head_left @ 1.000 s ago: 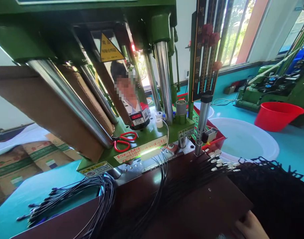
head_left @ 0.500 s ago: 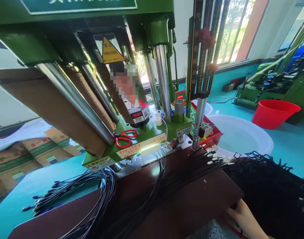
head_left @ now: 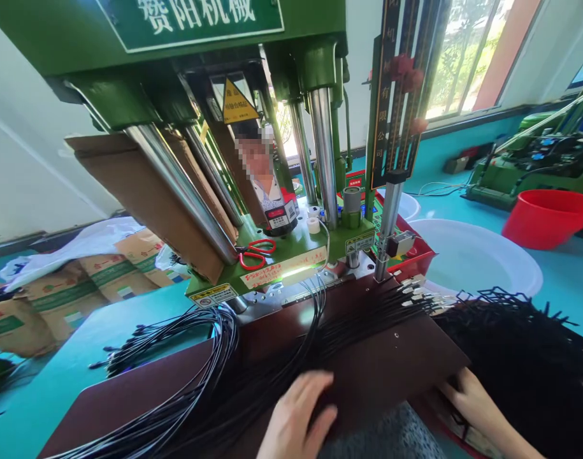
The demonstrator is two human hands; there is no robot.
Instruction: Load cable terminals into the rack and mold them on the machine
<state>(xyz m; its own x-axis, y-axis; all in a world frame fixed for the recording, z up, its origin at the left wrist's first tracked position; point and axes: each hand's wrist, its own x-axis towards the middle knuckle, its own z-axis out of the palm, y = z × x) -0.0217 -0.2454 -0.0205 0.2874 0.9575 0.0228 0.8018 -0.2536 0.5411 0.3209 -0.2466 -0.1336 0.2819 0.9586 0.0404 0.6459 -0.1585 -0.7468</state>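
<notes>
Brown board [head_left: 406,363] with cables [head_left: 227,335] laid out — black heap [head_left: 525,363] apparently left to handle. Left hand [head_left: 297,409] half open, seemingly empty; right hand [head_left: 469,396] beside heap, grip unclear.

Your left hand [head_left: 298,414] is over the brown board [head_left: 396,370], beside the black cables [head_left: 227,347]; your right hand [head_left: 473,403] is at the board's right corner, next to a black heap [head_left: 525,357]; red-handled scissors [head_left: 253,260] lie on the green machine [head_left: 291,247].
</notes>
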